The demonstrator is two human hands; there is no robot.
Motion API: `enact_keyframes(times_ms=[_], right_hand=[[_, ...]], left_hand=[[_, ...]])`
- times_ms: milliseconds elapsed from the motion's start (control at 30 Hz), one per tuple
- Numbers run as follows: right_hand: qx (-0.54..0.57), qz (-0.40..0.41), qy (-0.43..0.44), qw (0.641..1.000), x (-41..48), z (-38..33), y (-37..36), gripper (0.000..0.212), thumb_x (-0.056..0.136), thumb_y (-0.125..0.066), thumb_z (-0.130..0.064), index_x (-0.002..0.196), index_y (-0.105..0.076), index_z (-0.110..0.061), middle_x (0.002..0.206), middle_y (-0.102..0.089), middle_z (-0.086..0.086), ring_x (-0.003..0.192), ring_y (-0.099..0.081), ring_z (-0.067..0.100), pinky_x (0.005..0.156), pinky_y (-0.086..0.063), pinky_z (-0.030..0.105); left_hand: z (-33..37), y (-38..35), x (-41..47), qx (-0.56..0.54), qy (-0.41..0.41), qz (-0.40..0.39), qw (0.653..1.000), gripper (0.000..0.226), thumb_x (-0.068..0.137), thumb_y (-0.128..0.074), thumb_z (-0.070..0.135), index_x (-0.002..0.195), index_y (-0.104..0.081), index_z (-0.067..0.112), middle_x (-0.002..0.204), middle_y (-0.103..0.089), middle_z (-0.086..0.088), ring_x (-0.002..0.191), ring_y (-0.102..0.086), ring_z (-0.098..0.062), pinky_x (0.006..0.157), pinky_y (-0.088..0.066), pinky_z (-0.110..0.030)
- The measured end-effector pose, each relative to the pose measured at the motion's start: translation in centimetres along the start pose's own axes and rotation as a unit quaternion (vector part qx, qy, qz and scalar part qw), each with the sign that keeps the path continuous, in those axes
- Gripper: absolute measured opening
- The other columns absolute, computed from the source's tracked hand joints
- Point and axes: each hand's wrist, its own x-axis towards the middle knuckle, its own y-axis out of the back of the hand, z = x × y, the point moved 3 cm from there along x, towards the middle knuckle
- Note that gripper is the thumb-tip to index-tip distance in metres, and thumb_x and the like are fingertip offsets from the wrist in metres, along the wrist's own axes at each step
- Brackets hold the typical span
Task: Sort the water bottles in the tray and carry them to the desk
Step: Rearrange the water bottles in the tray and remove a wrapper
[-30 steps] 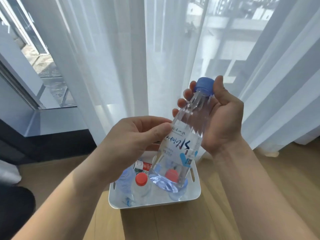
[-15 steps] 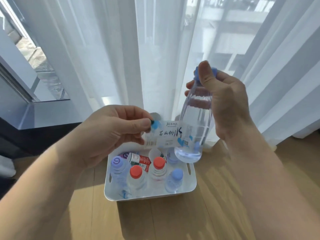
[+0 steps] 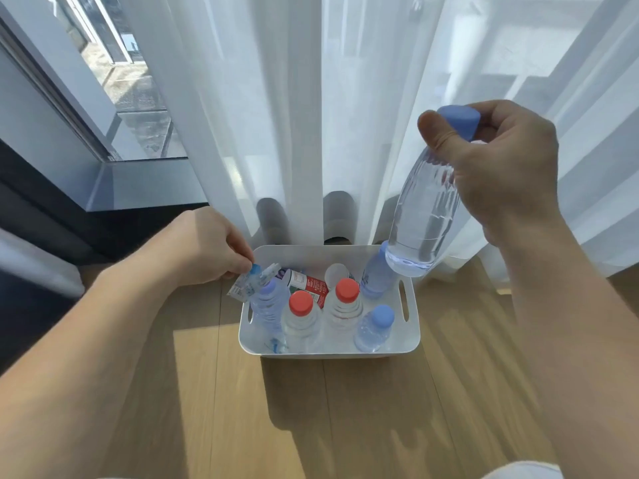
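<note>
Your right hand [image 3: 498, 167] grips a clear, label-free plastic bottle [image 3: 423, 216] by its blue cap; your left hand [image 3: 207, 247] pinches a crumpled label [image 3: 252, 283] above the white plastic tray [image 3: 328, 350].

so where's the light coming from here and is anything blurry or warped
Head view: daylight comes through the sheer curtain, throwing a sunlit patch and forward shadows on the wood floor; the forearms near the frame edges look soft and stretched by the wide lens; the tray and held bottle stay fairly sharp.
</note>
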Motion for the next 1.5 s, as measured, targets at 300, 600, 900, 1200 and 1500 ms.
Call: enact_keyframes(times_ms=[300, 600, 900, 1200, 1500], right_hand=[[-0.046, -0.047, 0.014, 0.998, -0.3, 0.4, -0.7, 0.029, 0.072, -0.075, -0.041, 0.086, -0.06, -0.02, 0.077, -0.062, -0.007, 0.078, -0.061, 0.013, 0.07, -0.046, 0.019], [-0.068, -0.089, -0.023, 0.993, -0.2, 2.2, -1.1, 0.032, 0.07, -0.078, -0.036, 0.089, -0.061, -0.018, 0.078, -0.062, -0.008, 0.077, -0.06, 0.014, 0.074, -0.05, 0.025], [-0.162, -0.22, -0.15, 0.95, -1.6, 9.0, -2.3, 0.031, 0.061, -0.084, -0.015, 0.084, -0.064, -0.015, 0.077, -0.064, -0.002, 0.074, -0.059, 0.017, 0.064, -0.049, 0.026], [-0.29, -0.318, -0.191, 0.882, -4.0, 15.4, -4.1, 0.033, 0.064, -0.075, -0.001, 0.092, -0.065, -0.016, 0.098, -0.061, 0.003, 0.082, -0.06, 0.019, 0.061, -0.048, 0.024], [-0.24, -0.215, -0.227, 0.919, -2.0, 14.9, -5.4, 0.047, 0.078, -0.067, -0.023, 0.117, -0.054, -0.002, 0.117, -0.062, 0.016, 0.107, -0.059, 0.03, 0.088, -0.048, 0.041]], left_hand=[[-1.5, -4.3, 1.2, 0.119, 0.017, -0.082, 0.989, 0.005, 0.074, -0.071, 0.019, 0.071, -0.073, 0.023, 0.076, -0.07, 0.003, 0.074, -0.064, -0.01, 0.063, -0.054, -0.024], [-1.5, -3.1, 2.0, 0.072, 0.014, -0.016, 0.997, 0.009, 0.082, -0.061, 0.029, 0.077, -0.068, 0.03, 0.076, -0.065, 0.008, 0.082, -0.062, -0.016, 0.076, -0.052, -0.03], [2.5, -1.9, 1.8, 0.005, -0.048, 0.036, 0.998, 0.014, 0.085, -0.058, 0.025, 0.089, -0.071, 0.021, 0.073, -0.065, 0.007, 0.086, -0.063, -0.019, 0.077, -0.044, -0.027], [3.7, -1.9, 1.7, -0.041, -0.076, 0.016, 0.996, 0.016, 0.085, -0.06, 0.028, 0.094, -0.071, 0.021, 0.083, -0.068, 0.007, 0.082, -0.063, -0.013, 0.078, -0.045, -0.026], [3.7, -1.8, 1.7, -0.022, -0.086, 0.022, 0.996, 0.017, 0.086, -0.056, 0.019, 0.093, -0.072, 0.018, 0.071, -0.061, 0.015, 0.078, -0.061, -0.012, 0.075, -0.043, -0.023]])
